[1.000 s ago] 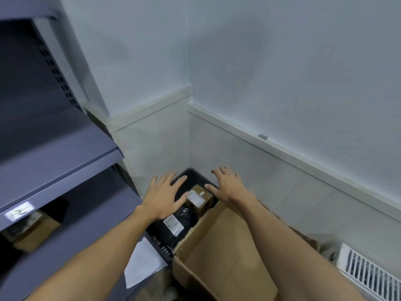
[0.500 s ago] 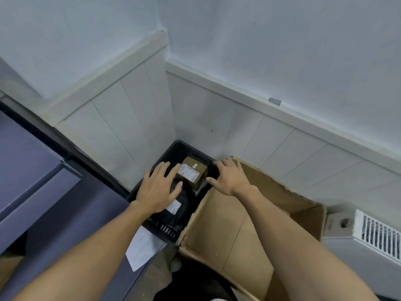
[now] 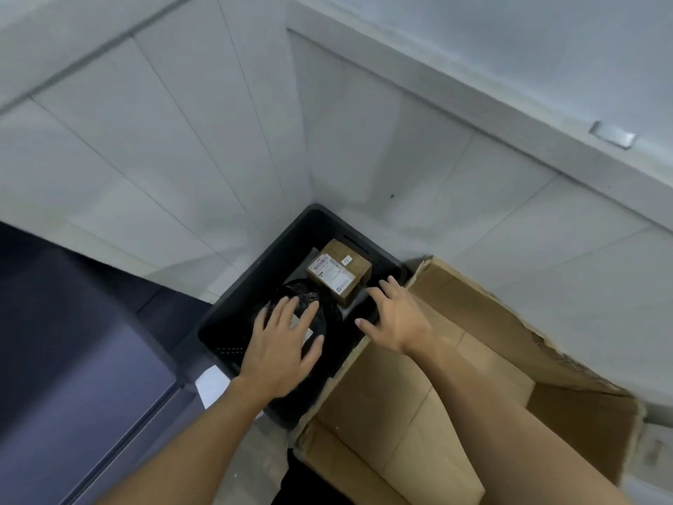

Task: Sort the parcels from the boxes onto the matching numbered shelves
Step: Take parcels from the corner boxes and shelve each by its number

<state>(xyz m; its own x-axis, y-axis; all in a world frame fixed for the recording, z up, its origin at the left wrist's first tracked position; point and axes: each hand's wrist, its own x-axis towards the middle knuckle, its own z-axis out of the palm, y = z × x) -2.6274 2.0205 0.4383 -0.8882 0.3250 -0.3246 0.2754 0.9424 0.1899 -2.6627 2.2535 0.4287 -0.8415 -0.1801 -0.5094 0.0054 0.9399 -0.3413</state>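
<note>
a black crate (image 3: 233, 322) sits in the tiled corner. in its 1 o'clock end lies a small brown parcel (image 3: 358, 277), its white shipping label (image 3: 329, 274) showing a barcode and lines of print too fine to read; a little sticker (image 3: 347, 259) beside it has handwritten marks i cannot make out. at 7 o'clock from it lies a black bag parcel (image 3: 309, 297) with a white label mostly covered. the left hand (image 3: 282, 344) is spread flat over that bag, fingers apart, gripping nothing. the right hand (image 3: 397, 318), fingers also loose and apart, hovers at the crate's 3 o'clock rim. an open cardboard box (image 3: 400, 413) stands at 4 o'clock, a grey shelf (image 3: 73, 359) at 8 o'clock.
</note>
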